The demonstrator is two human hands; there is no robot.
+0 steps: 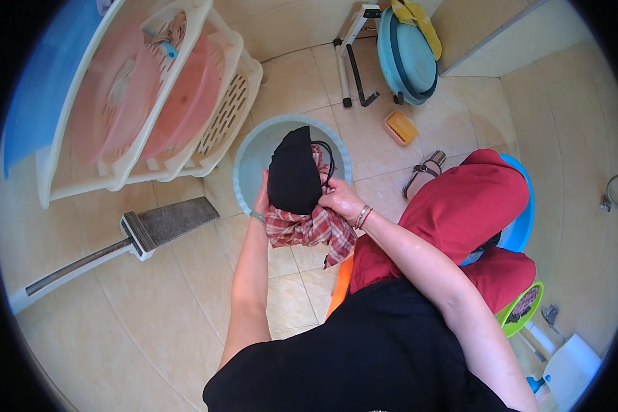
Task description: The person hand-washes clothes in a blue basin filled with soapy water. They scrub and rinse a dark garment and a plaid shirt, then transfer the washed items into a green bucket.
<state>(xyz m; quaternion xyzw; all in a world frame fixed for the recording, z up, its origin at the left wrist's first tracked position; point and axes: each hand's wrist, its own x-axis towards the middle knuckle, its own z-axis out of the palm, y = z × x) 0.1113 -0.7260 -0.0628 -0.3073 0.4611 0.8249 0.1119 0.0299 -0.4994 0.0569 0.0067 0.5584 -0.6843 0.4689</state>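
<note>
Over the light blue basin (242, 172) I hold a cloth piece that looks like a cap. One part is a smooth black panel (294, 175) with a pointed top. The rest is crumpled red-and-white plaid fabric (309, 228), and a thin black cord (332, 159) loops out at its right side. My left hand (261, 196) grips the left edge, most of its fingers hidden behind the cloth. On the right side, my right hand (341, 199) pinches the plaid fabric near the cord. A loose plaid corner hangs toward me, outside the basin's near rim.
A cream rack (244, 65) with pink basins (192, 103) stands at the left. Below it is a long-handled squeegee-like mop (172, 221). An orange soap dish (400, 128) sits on the tiles, near blue basins (406, 58) against the wall. A green basin (522, 309) is at the right.
</note>
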